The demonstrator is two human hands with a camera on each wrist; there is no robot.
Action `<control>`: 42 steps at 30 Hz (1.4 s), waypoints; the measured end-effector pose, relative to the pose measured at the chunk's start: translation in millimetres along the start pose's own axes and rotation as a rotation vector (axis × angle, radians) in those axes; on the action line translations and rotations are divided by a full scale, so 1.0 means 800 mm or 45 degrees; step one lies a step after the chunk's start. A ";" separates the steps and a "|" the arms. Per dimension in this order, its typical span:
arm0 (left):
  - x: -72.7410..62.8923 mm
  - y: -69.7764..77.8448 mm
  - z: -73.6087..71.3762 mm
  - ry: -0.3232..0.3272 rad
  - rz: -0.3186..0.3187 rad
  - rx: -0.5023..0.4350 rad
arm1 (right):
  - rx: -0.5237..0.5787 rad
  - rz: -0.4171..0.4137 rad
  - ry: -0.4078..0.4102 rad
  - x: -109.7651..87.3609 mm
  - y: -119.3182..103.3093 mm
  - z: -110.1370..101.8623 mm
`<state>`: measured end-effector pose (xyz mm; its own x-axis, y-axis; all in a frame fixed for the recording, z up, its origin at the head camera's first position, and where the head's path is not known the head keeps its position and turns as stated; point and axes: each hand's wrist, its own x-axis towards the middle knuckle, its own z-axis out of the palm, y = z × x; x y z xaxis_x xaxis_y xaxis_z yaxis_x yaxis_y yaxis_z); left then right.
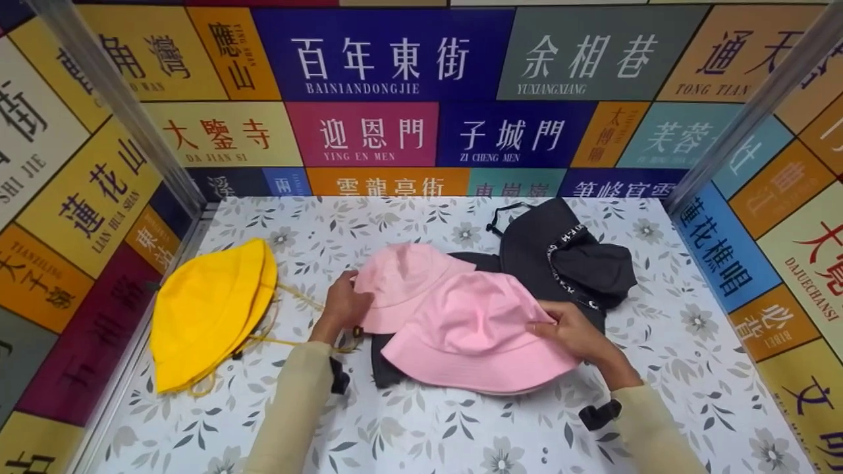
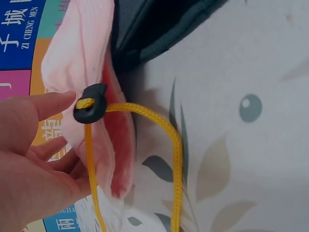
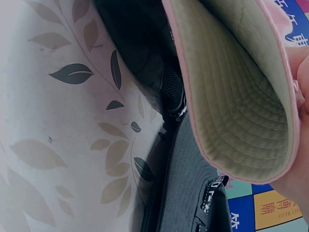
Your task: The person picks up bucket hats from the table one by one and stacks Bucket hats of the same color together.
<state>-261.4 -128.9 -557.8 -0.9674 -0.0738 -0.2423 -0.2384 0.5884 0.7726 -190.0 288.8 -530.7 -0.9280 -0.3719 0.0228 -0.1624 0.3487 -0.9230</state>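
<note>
Two pink bucket hats overlap in the middle of the table. My left hand (image 1: 344, 304) holds the left side of the smaller pink hat (image 1: 402, 280), thumb and fingers at its crown. A black cord stopper (image 2: 91, 104) on a yellow cord (image 2: 176, 159) shows beside that thumb. In front lies the larger pink hat (image 1: 481, 322); my right hand (image 1: 579, 332) pinches its right side, thumb on top. Its beige stitched lining (image 3: 241, 101) faces the right wrist camera. Beneath both pink hats, dark fabric (image 1: 387, 365) sticks out.
A yellow bucket hat (image 1: 204, 316) with yellow cords lies at the left of the table. A black hat (image 1: 537, 243) with a white-lettered band and a chin cord lies at the back right. Walls with colourful sign panels (image 1: 382, 52) enclose the flower-patterned table (image 1: 500, 454).
</note>
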 end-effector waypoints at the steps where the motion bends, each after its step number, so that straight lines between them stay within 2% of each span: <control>1: 0.000 0.000 0.000 0.003 -0.009 0.008 | 0.009 0.005 -0.004 0.000 0.000 0.000; 3: 0.001 -0.001 0.000 0.004 -0.047 0.023 | 0.016 0.009 -0.002 -0.001 0.001 0.001; 8: 0.002 -0.006 -0.003 -0.033 -0.202 0.079 | 0.003 0.012 0.007 -0.002 0.005 0.001; 10: 0.002 -0.009 -0.004 -0.064 -0.217 0.115 | -0.007 0.017 0.008 -0.002 0.005 0.002; 13: 0.001 -0.015 -0.004 -0.068 -0.150 0.149 | -0.016 0.018 0.016 -0.002 0.004 0.002; 19: -0.003 -0.022 -0.006 0.078 0.070 0.107 | -0.017 0.012 0.020 -0.003 0.003 0.004; 22: -0.003 -0.025 -0.007 0.085 0.095 0.092 | -0.015 0.006 0.040 -0.002 0.003 0.005; 24: -0.003 -0.025 -0.009 0.032 0.050 0.052 | -0.022 0.000 0.059 -0.002 0.004 0.006; 29: 0.000 -0.025 -0.016 -0.199 -0.111 -0.122 | -0.017 0.029 0.091 -0.001 0.005 0.006; 32: 0.002 -0.025 -0.016 -0.272 -0.126 -0.225 | 0.004 0.073 0.099 0.000 0.005 0.007; 36: 0.001 -0.018 -0.018 -0.253 -0.012 -0.236 | 0.008 0.122 0.120 0.001 0.005 0.009; 39: -0.005 -0.010 -0.023 -0.238 0.103 -0.127 | 0.012 0.148 0.125 0.002 0.005 0.010; 41: -0.009 -0.006 -0.028 -0.263 0.163 -0.059 | 0.016 0.153 0.115 0.003 0.005 0.011; 42: -0.011 -0.006 -0.031 -0.307 0.177 -0.051 | 0.022 0.160 0.117 0.003 0.005 0.011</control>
<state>-254.2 -150.8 -544.7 -0.9439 0.2023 -0.2611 -0.1124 0.5467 0.8297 -190.0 281.4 -537.9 -0.9675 -0.2460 -0.0590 -0.0381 0.3724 -0.9273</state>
